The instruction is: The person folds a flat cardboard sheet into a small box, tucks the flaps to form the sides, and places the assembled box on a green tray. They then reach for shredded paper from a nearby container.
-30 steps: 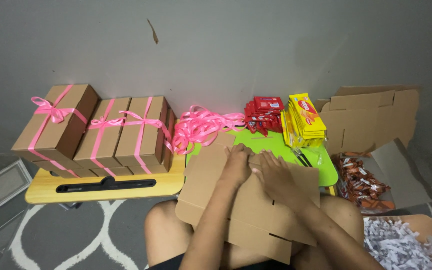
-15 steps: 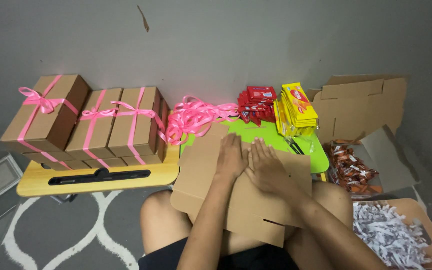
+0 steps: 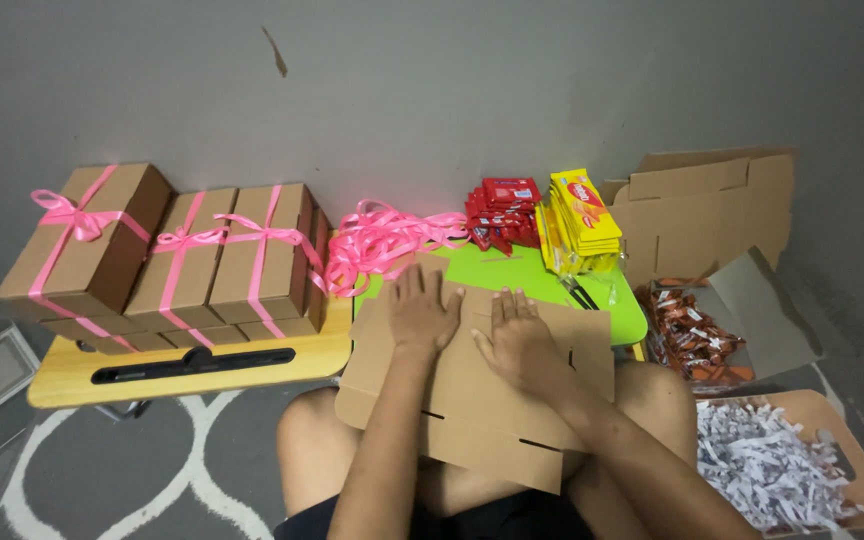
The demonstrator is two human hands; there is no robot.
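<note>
Cardboard sheet (image 3: 472, 400) flat under fingers (image 3: 422, 285) of both hands, on lap.

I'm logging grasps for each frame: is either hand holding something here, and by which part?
Neither grips anything. The left hand and right hand press flat, palms down, on the upper face of the flat cardboard box blank.

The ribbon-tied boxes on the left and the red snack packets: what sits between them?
In the head view, a loose tangle of pink ribbon lies between the ribbon-tied boxes and the red snack packets, against the wall.
</note>
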